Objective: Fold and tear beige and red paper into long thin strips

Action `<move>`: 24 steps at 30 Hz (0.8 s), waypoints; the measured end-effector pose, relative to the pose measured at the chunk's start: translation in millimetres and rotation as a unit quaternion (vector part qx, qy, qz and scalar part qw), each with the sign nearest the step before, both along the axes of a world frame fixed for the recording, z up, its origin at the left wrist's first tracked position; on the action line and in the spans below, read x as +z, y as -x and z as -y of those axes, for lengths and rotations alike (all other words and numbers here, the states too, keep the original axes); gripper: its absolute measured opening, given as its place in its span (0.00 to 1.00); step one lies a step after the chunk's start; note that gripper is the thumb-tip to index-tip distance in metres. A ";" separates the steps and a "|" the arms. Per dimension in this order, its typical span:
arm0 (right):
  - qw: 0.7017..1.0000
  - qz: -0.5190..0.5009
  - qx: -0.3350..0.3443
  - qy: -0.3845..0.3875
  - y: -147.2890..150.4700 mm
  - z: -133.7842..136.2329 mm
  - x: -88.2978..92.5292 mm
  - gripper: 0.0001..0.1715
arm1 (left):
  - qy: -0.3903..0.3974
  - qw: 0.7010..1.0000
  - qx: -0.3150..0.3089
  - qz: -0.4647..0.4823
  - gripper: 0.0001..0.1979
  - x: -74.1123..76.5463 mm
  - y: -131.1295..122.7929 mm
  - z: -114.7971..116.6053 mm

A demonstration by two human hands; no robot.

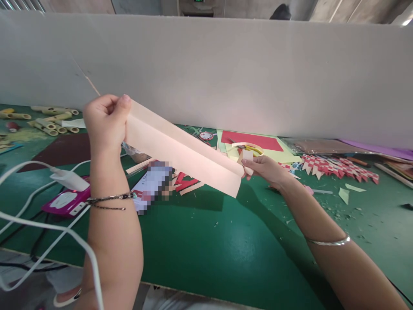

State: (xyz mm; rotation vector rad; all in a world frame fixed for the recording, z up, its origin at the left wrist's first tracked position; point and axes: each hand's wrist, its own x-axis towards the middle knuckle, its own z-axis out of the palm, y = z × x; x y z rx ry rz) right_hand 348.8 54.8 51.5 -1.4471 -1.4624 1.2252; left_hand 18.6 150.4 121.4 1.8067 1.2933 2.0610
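Both of your hands are pinched tight. Your left hand (pixel 108 116) has the high end of a long pale paper sheet (pixel 183 150), with the thumb on top. Your right hand (pixel 264 170) is at the low end, pinching a small pale piece (pixel 248 156) between thumb and finger. You can't tell from here if that small piece is part of the big sheet or a bit on its own.

So the sheet lies between your two hands, up in the air over the green table (pixel 200 249). Its long way runs on a slant, from high on the left to low on the right. From your left hand, the sheet goes right and down. Your left hand looks closer to you, and your right hand reaches farther out.

The sheet is a soft peach color, smooth and thin. One fold line runs along its length, nearer the top edge. The part under that line looks brighter, and the part above it looks a bit darker. Its low right end is cut off straight.

Under the sheet, toward the left, is a phone (pixel 151 185). Just behind your right hand is a thing with yellow handles (pixel 256 150), near a red sheet (pixel 258 141). Off to the right sits a pile of red and white paper points (pixel 338 167).
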 end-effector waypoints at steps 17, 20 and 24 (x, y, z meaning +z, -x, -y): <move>0.999 0.017 -0.047 -0.019 -7.1 -6.1 -6.4 0.21 | 0.027 0.999 0.001 -0.018 0.11 -1.8 0.1 -2.2; 0.997 0.037 -0.067 -0.024 -8.5 -6.9 -6.0 0.21 | 0.035 0.999 0.009 -0.011 0.11 -2.7 1.2 -2.3; 0.990 0.069 -0.118 -0.035 -18.4 -8.4 -7.1 0.23 | 0.055 0.998 0.036 -0.010 0.10 -2.7 2.2 -1.2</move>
